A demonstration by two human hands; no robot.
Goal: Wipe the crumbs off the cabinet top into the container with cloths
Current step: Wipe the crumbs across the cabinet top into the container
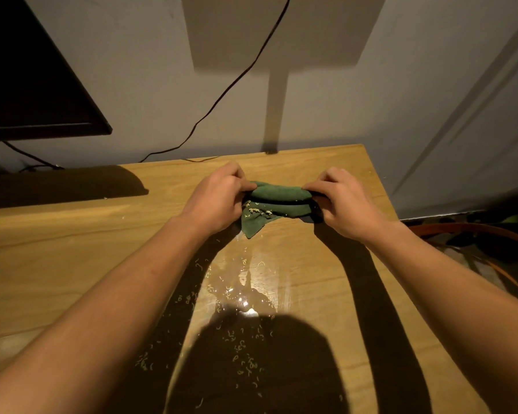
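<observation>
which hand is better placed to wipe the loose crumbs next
Left, probably. Left hand and right hand both pinch the green cloth, but the left sits nearer the crumbs, and could push them right toward the orange-rimmed container.

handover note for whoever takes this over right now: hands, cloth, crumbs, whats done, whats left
Left hand pinches the green cloth at its left end, right hand at its right end.
Cloth is bunched, held over the far part of the cabinet top, some crumbs clinging to it.
Many more lie scattered on the near part, around a shiny wet-looking patch.
Orange-rimmed round thing low past the right edge, maybe the container.
Left: wipe the rest off into it.
</observation>
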